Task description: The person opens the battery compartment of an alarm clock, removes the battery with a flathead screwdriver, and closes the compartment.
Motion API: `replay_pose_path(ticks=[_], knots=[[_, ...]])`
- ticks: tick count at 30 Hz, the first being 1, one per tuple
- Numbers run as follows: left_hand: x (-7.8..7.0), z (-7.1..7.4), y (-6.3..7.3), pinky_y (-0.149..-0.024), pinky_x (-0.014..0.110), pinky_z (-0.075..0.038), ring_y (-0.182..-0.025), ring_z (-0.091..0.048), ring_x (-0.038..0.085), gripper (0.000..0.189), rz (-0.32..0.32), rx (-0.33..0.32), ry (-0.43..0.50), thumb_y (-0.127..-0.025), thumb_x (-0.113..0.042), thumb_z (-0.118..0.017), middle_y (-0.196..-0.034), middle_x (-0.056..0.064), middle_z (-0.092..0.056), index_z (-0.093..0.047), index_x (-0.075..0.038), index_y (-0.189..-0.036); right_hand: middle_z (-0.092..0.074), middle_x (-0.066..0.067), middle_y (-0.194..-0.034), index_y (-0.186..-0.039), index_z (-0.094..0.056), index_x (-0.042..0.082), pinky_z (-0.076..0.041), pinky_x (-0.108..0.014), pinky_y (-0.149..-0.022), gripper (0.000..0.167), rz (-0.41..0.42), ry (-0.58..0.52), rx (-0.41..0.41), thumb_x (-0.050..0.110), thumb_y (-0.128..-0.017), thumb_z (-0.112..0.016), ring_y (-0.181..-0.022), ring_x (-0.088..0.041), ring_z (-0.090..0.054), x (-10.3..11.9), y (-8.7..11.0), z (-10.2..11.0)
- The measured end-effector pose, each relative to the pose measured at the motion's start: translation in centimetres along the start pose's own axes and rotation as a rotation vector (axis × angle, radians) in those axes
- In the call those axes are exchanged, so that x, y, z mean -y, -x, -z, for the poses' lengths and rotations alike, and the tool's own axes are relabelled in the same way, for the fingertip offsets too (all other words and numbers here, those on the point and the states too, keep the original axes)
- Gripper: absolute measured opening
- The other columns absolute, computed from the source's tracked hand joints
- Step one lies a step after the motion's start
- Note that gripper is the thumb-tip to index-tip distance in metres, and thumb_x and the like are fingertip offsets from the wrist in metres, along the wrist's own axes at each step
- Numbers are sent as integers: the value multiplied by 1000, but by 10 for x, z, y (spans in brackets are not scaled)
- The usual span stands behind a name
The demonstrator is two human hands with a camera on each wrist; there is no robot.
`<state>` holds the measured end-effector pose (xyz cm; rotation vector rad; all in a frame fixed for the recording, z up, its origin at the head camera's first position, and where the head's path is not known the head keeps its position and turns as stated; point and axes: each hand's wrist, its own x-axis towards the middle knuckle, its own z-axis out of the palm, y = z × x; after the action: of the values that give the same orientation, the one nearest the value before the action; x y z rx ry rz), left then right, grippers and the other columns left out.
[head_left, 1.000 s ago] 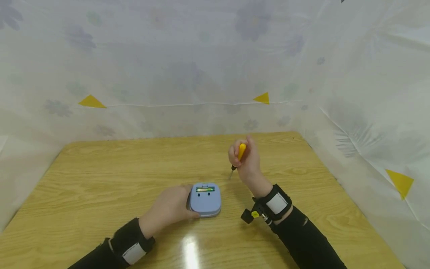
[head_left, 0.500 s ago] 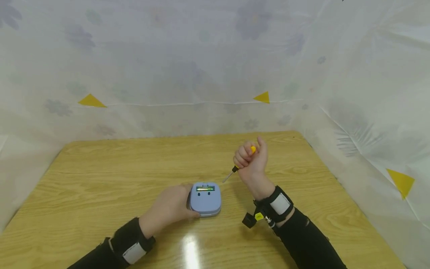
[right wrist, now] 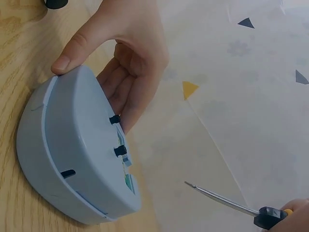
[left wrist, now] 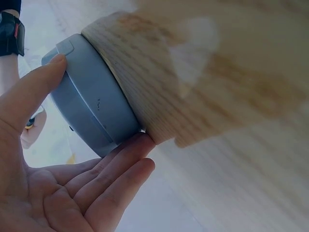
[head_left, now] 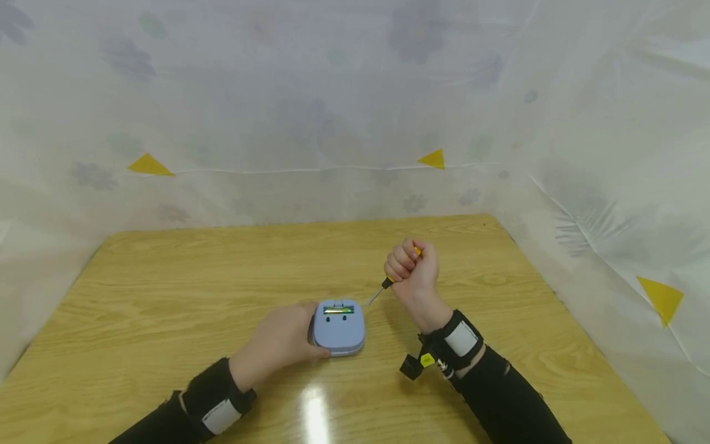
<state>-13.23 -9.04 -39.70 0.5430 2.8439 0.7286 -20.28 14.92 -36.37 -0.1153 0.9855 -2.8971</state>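
A light-blue rounded-square device (head_left: 339,336) lies on the wooden table. Near its far edge is an open slot with a battery (head_left: 338,311) in it, and two small black pegs (right wrist: 119,151) stick up beside the slot. My left hand (head_left: 280,339) grips the device from its left side, thumb at the near edge and fingers round the far side. To the right and above the table, my right hand (head_left: 413,274) holds a screwdriver (head_left: 378,293) in its curled fingers. Its yellow-and-black handle is mostly hidden by the hand. The metal tip points down-left, close to the device's far right corner.
The wooden table (head_left: 222,265) ends at pale patterned sheeting (head_left: 310,92) behind and at both sides. Yellow triangles (head_left: 432,158) mark the sheeting. Black bands with small cameras (head_left: 412,367) sit on the wrists.
My right hand has shifted to the right, and its fingers have wrapped further round the screwdriver handle. The shaft now slants toward the device. My left hand and the device stay in place.
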Motion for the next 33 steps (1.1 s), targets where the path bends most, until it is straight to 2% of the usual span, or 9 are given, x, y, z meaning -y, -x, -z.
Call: replay_pose_path(ticks=[10,18,24,30,33], knots=[[0,1,0,-98,46,-62,-110,-75,29,81,6,-2,-15,-68,-33,-102,-122,16,-78,-68,3,-132,-13,7,-55,-60,-24,20,1,-27,-53,46,66,37,12,14,-105,-16,-49,-11,-4,-5,-1,-4],[-1,1,-2,-96,45,-63,-106,-75,26,79,10,1,-10,-68,-33,-102,-119,14,-78,-69,3,-130,-19,9,-51,-57,-27,22,1,-29,-54,47,108,135,-5,13,-102,-18,-46,-9,-8,-25,-3,-4],[-1,0,-2,-93,45,-63,-103,-75,24,79,10,5,-9,-67,-33,-102,-116,12,-79,-69,2,-129,-24,12,-49,-56,-30,23,0,-29,-54,47,105,177,-20,13,-101,-21,-44,-7,-12,-39,-2,-3],[-1,-1,-3,-91,43,-63,-100,-75,22,78,9,0,-20,-67,-34,-102,-114,12,-79,-69,2,-128,-26,13,-49,-55,-31,23,-2,-29,-52,45,126,212,-54,11,-98,-26,-42,-3,-17,-46,-2,-7],[-1,-1,-3,-90,42,-64,-99,-75,22,79,10,-3,-29,-68,-35,-102,-114,12,-79,-69,3,-128,-26,13,-49,-54,-31,22,-3,-28,-50,45,151,253,-46,9,-97,-28,-41,-2,-18,-48,-1,-13]])
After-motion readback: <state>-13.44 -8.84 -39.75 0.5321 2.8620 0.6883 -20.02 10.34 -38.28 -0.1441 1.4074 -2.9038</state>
